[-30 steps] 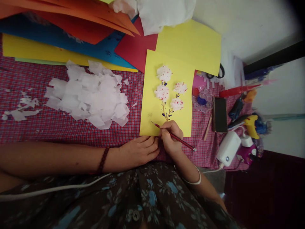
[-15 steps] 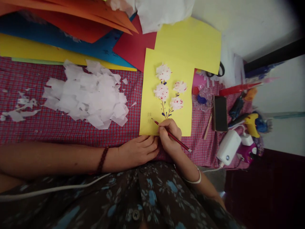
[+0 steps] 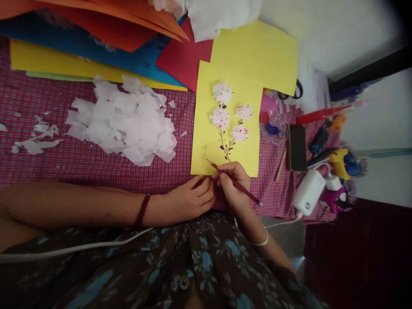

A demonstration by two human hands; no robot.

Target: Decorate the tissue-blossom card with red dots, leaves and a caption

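A dark red pencil point(image 3: 238, 184) is pinched in my right hand point(image 3: 236, 182), its tip close to the lower left of a yellow paper sheet point(image 3: 202, 103). Faint pencil writing point(image 3: 204, 151) shows just above the tip. Pink-and-white paper flowers point(image 3: 219, 118) with brown stems and small dark blue leaves decorate the sheet. My left hand point(image 3: 189, 201) rests flat at the sheet's bottom edge, fingers stretched out and holding nothing.
Cut white paper pieces point(image 3: 124, 122) are heaped to the left. Coloured sheets point(image 3: 183, 53) lie at the back. On the right are a black phone point(image 3: 297, 148), a white adapter-like box point(image 3: 309, 192), scissors point(image 3: 298, 89) and a yellow-and-blue glue gun point(image 3: 341, 163).
The pencil tip has shifted slightly right and my right hand has turned a little. My left fingers have spread slightly. The whole view has also shifted a little.
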